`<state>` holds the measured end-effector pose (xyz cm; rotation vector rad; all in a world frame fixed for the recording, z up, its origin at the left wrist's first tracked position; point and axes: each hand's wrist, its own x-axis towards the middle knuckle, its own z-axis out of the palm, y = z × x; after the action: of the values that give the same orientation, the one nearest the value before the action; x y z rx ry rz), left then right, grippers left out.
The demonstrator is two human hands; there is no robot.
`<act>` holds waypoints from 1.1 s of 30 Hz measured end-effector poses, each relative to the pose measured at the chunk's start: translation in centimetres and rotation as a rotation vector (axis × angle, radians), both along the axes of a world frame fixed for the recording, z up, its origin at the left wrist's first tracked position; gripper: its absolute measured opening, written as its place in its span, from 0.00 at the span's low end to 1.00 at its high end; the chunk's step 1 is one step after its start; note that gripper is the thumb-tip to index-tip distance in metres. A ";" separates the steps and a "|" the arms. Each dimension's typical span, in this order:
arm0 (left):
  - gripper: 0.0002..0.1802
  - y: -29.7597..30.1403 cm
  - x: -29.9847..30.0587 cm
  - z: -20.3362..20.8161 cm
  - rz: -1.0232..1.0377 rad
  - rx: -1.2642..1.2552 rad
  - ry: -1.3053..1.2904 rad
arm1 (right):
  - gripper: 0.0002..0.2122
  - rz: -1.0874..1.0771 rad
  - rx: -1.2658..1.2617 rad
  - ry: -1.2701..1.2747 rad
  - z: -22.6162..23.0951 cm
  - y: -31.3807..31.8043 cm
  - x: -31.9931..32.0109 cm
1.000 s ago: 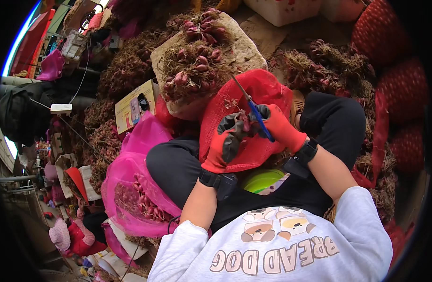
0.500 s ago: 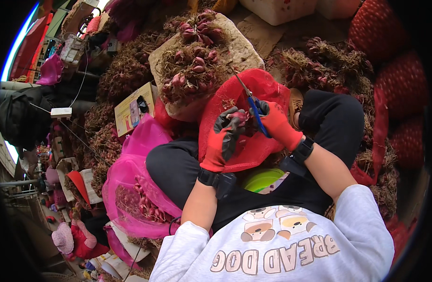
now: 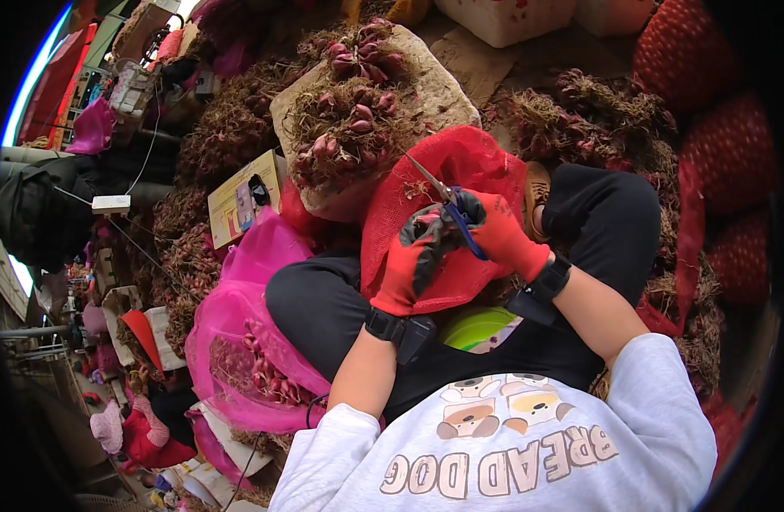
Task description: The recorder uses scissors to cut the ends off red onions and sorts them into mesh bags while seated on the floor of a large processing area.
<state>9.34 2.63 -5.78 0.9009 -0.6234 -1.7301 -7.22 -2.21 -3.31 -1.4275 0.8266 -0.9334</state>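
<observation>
Both of my hands wear red gloves with dark palms and meet over a red mesh bag [image 3: 475, 283] in my lap. My right hand [image 3: 494, 224] grips blue-handled scissors [image 3: 433, 181], their blades pointing up and left, almost together. Close against it, my left hand [image 3: 417, 252] is closed on a shallot [image 3: 428, 218], mostly covered by the fingers. Just beyond the bag, bunches of shallots [image 3: 349, 119] with dry roots and stalks lie on a pale foam block [image 3: 447, 90].
A pink mesh bag [image 3: 238, 316] with shallots lies by my left knee. Piles of dried shallots [image 3: 597, 119] spread on both sides. Full red net sacks [image 3: 725, 154] stand at the right. A cardboard box [image 3: 230, 192] carries a phone-like object. Another person [image 3: 144, 427] sits far left.
My left hand has moved right and slightly up, against my right hand. The scissors have shifted a little left and their blades tilt further left.
</observation>
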 end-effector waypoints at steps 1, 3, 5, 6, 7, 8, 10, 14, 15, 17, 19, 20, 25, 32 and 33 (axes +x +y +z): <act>0.22 0.0 -0.1 0.1 -0.041 -0.005 0.061 | 0.10 -0.007 -0.031 -0.086 0.0 0.2 0.1; 0.22 -0.2 -0.4 1.0 -0.013 -0.037 -0.023 | 0.09 0.031 0.333 -0.272 -0.9 -0.3 -0.9; 0.22 -0.3 -0.7 2.0 0.015 -0.072 -0.106 | 0.09 0.070 0.694 -0.456 -2.5 -1.2 -2.0; 0.23 -0.5 -0.6 2.3 0.020 -0.117 -0.092 | 0.09 0.012 0.739 -0.510 -3.4 -1.7 -2.2; 0.24 -0.7 -0.5 2.5 0.025 -0.163 -0.076 | 0.09 -0.046 0.783 -0.564 -4.1 -2.1 -2.4; 0.24 -0.5 0.0 2.1 0.034 -0.162 -0.077 | 0.10 0.069 0.819 -0.658 -2.2 -1.9 -2.3; 0.24 -0.5 0.3 1.2 0.066 -0.183 -0.187 | 0.09 0.087 0.603 -0.410 0.2 -1.3 -1.8; 0.26 -0.3 0.0 1.5 -0.021 -0.432 -0.668 | 0.09 0.103 0.169 -0.053 2.4 -0.4 -0.3; 0.27 -0.2 0.0 1.5 -0.031 -0.372 -0.582 | 0.09 0.096 0.050 0.033 2.5 -0.3 -0.2; 0.27 -0.2 0.0 1.7 -0.038 -0.312 -0.497 | 0.10 0.073 0.043 -0.036 2.7 -0.1 0.1; 0.27 -0.4 -0.1 2.3 -0.053 -0.258 -0.353 | 0.10 0.049 0.035 -0.105 2.5 -0.2 0.0; 0.27 -0.5 -0.1 2.3 -0.053 -0.258 -0.354 | 0.11 -0.010 -0.023 0.021 2.2 -0.5 -0.2; 0.26 -0.6 0.2 1.1 -0.057 -0.213 -0.054 | 0.11 -0.046 0.233 0.022 -1.2 -1.5 -1.7; 0.21 -0.8 0.5 3.0 0.049 -0.174 0.120 | 0.11 -0.080 0.024 0.215 0.1 -1.3 -2.1; 0.19 -0.8 0.4 3.2 0.079 -0.108 0.145 | 0.11 -0.172 -0.284 0.338 -0.4 -1.1 -1.9</act>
<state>9.79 1.84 -2.58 0.7085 -0.5720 -1.6576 -9.14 -3.31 -3.72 -1.8149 1.1139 -0.9820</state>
